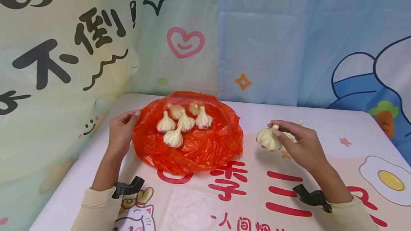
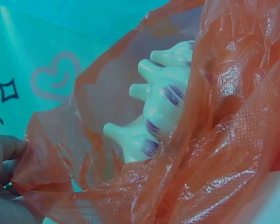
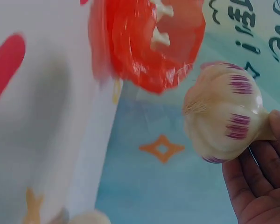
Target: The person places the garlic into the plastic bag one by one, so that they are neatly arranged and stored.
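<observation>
A red plastic bag (image 1: 205, 156) lies spread open on the table, with several garlic bulbs (image 1: 173, 138) inside it. At the bag's left edge my left hand (image 1: 123, 131) pinches the rim between thumb and fingers; the left wrist view shows the film (image 2: 46, 163) drawn up there. To the right of the bag, my right hand (image 1: 297, 145) holds a single garlic bulb (image 1: 269, 139) by its stem, above the table. Purple streaks mark this bulb's skin in the right wrist view. Another garlic bulb (image 1: 290, 137) is partly hidden behind the right hand.
The white table (image 1: 257, 113) bears a printed cover with red characters and a fried egg picture (image 1: 390, 181). A patterned cloth backdrop (image 1: 263, 45) hangs behind the table and along its left side.
</observation>
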Demonstrator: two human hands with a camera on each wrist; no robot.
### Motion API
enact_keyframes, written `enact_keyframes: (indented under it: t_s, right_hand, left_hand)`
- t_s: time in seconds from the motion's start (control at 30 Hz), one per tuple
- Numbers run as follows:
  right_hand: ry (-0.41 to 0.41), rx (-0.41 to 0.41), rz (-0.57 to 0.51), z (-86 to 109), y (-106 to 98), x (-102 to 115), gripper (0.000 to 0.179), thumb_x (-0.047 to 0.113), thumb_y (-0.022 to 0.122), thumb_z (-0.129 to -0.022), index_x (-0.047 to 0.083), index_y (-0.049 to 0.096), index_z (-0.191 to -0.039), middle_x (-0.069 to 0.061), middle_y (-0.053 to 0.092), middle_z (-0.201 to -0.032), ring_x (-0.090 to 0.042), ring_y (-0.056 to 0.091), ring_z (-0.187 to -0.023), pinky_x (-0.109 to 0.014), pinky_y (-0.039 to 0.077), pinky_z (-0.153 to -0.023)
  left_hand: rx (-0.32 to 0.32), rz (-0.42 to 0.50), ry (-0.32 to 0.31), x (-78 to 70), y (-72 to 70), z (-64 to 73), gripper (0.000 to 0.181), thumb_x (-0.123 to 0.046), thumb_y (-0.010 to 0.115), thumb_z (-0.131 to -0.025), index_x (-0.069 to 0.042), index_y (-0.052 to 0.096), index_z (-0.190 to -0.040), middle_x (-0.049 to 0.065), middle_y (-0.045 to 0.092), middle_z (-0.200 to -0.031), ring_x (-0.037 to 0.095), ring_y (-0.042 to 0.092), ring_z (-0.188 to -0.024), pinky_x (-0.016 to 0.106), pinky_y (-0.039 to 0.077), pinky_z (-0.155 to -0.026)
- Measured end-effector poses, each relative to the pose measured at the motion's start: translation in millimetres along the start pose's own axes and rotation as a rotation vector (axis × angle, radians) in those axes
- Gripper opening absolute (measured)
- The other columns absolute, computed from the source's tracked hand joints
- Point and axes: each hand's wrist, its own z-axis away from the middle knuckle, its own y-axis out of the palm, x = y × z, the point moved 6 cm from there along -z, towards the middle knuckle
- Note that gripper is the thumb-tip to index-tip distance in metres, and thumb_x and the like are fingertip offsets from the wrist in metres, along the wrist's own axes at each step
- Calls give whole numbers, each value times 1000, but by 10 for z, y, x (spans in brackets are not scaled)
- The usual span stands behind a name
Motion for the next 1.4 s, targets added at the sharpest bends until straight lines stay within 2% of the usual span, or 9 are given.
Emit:
enact_keyframes:
  t_s: [0.2, 0.4, 0.63, 0.93, 1.1, 1.4]
  right_hand:
    - [95, 91, -90, -101, 264, -12, 32, 7, 68, -91, 7, 67, -123, -3, 70, -111, -6, 62, -104, -13, 44, -88]
    - [158, 115, -139, -332, 389, -33, 29, 16, 63, -96, 10, 65, -125, -3, 69, -113, -19, 63, -108, -16, 48, -84]
    - [165, 150, -225, -511, 621, 15, 29, 17, 64, -96, 8, 66, -123, -6, 68, -114, -22, 63, -108, -24, 49, -87]
    - [206, 236, -298, -678, 926, 81, 28, 20, 66, -94, 8, 67, -120, -6, 67, -115, -23, 63, -106, -35, 53, -85]
    - [222, 278, -331, -754, 1125, 109, 29, 16, 67, -93, 7, 67, -120, -9, 66, -118, -26, 64, -104, -38, 54, -84]
    - [211, 325, -359, -875, 1415, 114, 27, 15, 68, -93, 5, 68, -117, -10, 66, -113, -26, 65, -99, -37, 55, -82]
  left_hand:
    - [-2, -30, 19, -18, -20, 0, 42, -36, 54, -99, -7, 62, -129, 9, 61, -118, 20, 58, -99, 18, 51, -80]
    - [5, -32, 24, -61, -25, -10, 43, -37, 55, -99, -6, 62, -129, 10, 60, -119, 20, 58, -99, 19, 51, -80]
    - [9, -32, 7, -82, -30, -14, 42, -35, 54, -100, -7, 61, -130, 9, 60, -120, 20, 59, -100, 20, 51, -80]
    - [15, -50, 30, -106, -28, -1, 43, -35, 54, -100, -5, 61, -130, 13, 60, -119, 21, 58, -98, 19, 51, -80]
    - [17, -65, 43, -117, -18, 0, 44, -35, 54, -100, -4, 61, -130, 14, 60, -120, 22, 59, -98, 19, 51, -80]
    - [33, -82, 41, -136, -27, 13, 43, -34, 52, -101, -4, 61, -130, 14, 60, -120, 21, 59, -97, 19, 52, -80]
